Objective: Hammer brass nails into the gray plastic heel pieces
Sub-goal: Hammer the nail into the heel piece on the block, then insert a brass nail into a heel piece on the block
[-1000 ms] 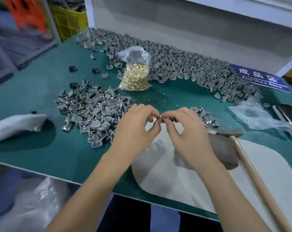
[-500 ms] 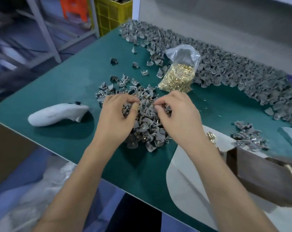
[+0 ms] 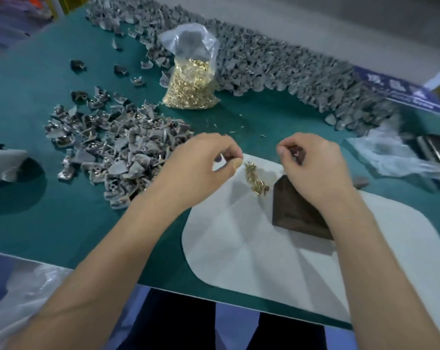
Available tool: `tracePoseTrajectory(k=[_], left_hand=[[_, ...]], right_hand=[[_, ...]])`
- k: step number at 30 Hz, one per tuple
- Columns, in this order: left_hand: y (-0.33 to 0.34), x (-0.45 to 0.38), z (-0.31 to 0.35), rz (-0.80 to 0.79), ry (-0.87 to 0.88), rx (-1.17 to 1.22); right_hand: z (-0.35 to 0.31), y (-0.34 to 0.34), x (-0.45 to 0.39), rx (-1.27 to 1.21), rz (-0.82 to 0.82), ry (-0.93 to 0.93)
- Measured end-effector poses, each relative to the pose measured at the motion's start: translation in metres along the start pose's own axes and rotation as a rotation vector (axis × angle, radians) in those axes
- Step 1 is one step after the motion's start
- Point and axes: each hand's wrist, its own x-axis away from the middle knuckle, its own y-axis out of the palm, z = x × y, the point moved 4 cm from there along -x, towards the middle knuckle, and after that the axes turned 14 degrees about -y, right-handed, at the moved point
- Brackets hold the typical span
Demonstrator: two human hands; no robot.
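Both hands pinched above the white mat, no hammer in view.

We find the left hand point(image 3: 201, 160) curled, fingertips pinched over the loose nails point(image 3: 256, 179) on the mat point(image 3: 251, 248); we cannot tell what it holds. The right hand point(image 3: 314, 168) grips a small dark item, probably a heel piece. Heel pieces lie in a near pile point(image 3: 112, 152) at left and a long heap point(image 3: 277, 69) behind the nail bag point(image 3: 191, 82). The block point(image 3: 294, 210) sits partly under the right wrist. Risk, in our judgement: so small a nail slips or seats crooked, and the scattered nails roll off the mat.
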Motion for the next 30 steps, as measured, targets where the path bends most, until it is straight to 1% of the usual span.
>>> tracePoseTrajectory(k=[3, 7, 10, 12, 15, 18, 21, 30], left_hand=[[0.021, -0.011, 0.009, -0.113, -0.028, -0.111], [0.034, -0.026, 0.011, -0.138, -0.09, -0.219], [0.04, -0.035, 0.011, -0.177, -0.097, -0.258], [0.039, -0.037, 0.011, -0.164, -0.077, -0.25], [0.037, -0.037, 0.011, -0.121, -0.038, -0.188], [0.043, -0.035, 0.01, -0.094, -0.056, -0.149], [0.049, -0.035, 0.01, -0.044, -0.063, -0.189], [0.048, -0.039, 0.008, -0.118, -0.064, -0.131]], right_hand=[[0.017, -0.006, 0.009, -0.062, 0.006, 0.067], [0.029, -0.002, 0.017, -0.129, -0.018, 0.104], [0.032, -0.002, 0.017, -0.2, -0.001, 0.092], [0.032, -0.003, 0.018, -0.244, 0.033, 0.084], [0.033, -0.009, 0.02, -0.272, 0.133, 0.085], [0.034, -0.017, 0.025, -0.27, 0.233, 0.09], [0.034, -0.021, 0.028, -0.323, 0.302, 0.092], [0.037, -0.018, 0.027, -0.348, 0.284, 0.105]])
